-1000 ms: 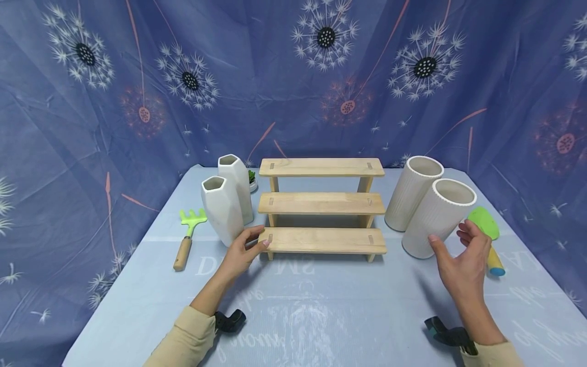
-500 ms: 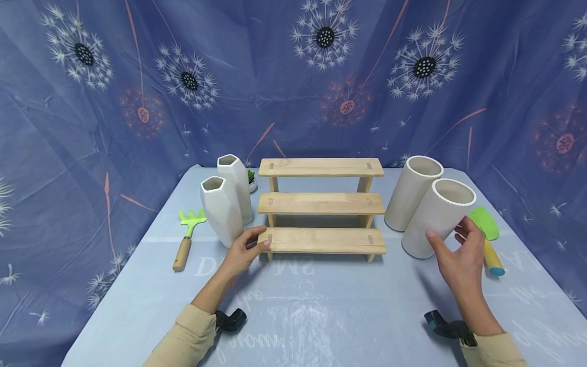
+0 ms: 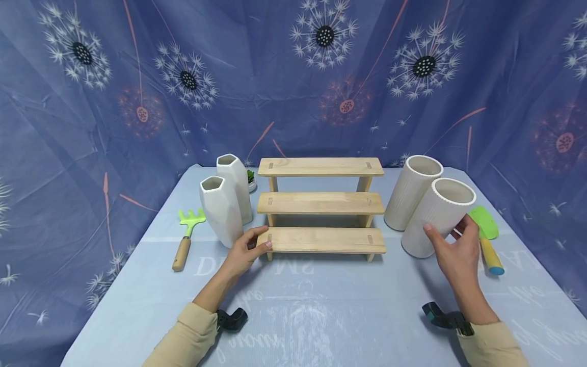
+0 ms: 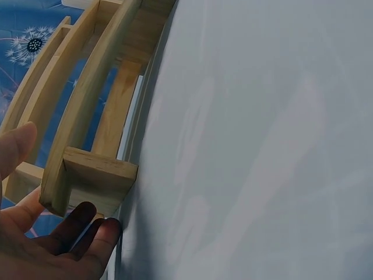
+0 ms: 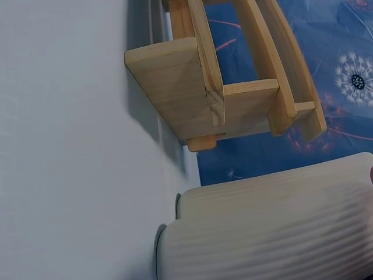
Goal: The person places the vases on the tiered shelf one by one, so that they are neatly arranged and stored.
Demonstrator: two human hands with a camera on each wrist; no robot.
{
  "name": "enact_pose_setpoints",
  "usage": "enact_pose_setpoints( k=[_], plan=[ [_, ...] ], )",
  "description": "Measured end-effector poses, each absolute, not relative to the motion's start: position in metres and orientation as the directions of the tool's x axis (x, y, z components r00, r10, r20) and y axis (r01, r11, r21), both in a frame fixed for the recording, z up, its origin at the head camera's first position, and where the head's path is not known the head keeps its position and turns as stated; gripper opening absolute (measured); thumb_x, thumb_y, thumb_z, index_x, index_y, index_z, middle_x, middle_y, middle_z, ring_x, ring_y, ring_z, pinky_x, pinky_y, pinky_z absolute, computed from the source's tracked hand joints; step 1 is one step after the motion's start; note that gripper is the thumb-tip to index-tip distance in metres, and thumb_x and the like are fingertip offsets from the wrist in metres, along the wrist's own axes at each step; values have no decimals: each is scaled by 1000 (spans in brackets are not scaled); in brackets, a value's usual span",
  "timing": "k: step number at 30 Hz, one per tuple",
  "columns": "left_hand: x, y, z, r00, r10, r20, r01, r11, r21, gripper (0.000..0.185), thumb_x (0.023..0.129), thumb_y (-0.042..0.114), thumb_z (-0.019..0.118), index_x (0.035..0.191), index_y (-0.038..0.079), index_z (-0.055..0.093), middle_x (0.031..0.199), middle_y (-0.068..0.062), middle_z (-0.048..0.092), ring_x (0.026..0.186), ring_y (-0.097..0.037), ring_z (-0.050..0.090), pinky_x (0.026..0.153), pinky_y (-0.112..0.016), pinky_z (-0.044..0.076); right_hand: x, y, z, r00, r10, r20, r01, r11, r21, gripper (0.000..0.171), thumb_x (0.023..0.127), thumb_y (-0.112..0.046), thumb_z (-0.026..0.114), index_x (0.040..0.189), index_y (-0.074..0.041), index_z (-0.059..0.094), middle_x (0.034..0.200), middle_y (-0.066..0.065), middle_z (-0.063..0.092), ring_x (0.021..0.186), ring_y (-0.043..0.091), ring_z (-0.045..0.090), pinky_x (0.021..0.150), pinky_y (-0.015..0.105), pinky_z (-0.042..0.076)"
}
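Your right hand point(image 3: 460, 257) now closes its grip round the front ribbed vase point(image 3: 431, 219); both hands are engaged, your left hand point(image 3: 241, 255) pinching the wooden stand point(image 3: 321, 239).

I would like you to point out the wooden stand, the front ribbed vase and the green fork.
Wooden stand point(image 3: 321, 202), head view: middle shelf's top.
Front ribbed vase point(image 3: 435, 212), head view: its outer wall.
Green fork point(image 3: 184, 246), head view: its wooden handle.
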State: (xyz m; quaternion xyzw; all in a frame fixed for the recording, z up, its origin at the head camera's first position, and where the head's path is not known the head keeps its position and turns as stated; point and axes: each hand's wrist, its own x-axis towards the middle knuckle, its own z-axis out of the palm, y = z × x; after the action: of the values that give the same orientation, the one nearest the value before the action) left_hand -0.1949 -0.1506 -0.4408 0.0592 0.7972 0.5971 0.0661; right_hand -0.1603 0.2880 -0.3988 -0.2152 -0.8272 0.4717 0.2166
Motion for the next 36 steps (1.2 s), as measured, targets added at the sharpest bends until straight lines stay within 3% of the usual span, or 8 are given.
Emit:
enact_pose_setpoints(
  k=[10, 28, 36],
  plan=[
    [-195, -148, -440, -982, 182, -50, 0, 269, 963, 55, 88, 23, 67, 138, 10, 46, 136, -17, 49, 116, -25, 52, 87, -23, 44, -166, 291, -399, -831, 546, 112, 183, 457, -871, 86, 84, -44, 66, 149, -15, 16, 150, 13, 31, 136, 33, 34, 111, 51, 30],
    [-198, -149, -444, -980, 193, -50, 1, 257, 966, 54, 87, 20, 68, 137, 13, 48, 136, -14, 50, 110, -18, 51, 85, -21, 44, -170, 291, -400, -847, 509, 154, 109, 448, -887, 89, 82, -39, 70, 148, -20, 14, 150, 14, 31, 137, 36, 33, 108, 59, 30],
    [-198, -148, -444, -981, 182, -65, -18, 249, 968, 55, 86, 19, 69, 136, 16, 48, 133, -13, 52, 107, -16, 52, 84, -23, 44, -173, 291, -401, -843, 511, 166, 93, 443, -892, 90, 80, -36, 72, 147, -18, 14, 147, 17, 33, 133, 37, 36, 106, 60, 31]
  ],
)
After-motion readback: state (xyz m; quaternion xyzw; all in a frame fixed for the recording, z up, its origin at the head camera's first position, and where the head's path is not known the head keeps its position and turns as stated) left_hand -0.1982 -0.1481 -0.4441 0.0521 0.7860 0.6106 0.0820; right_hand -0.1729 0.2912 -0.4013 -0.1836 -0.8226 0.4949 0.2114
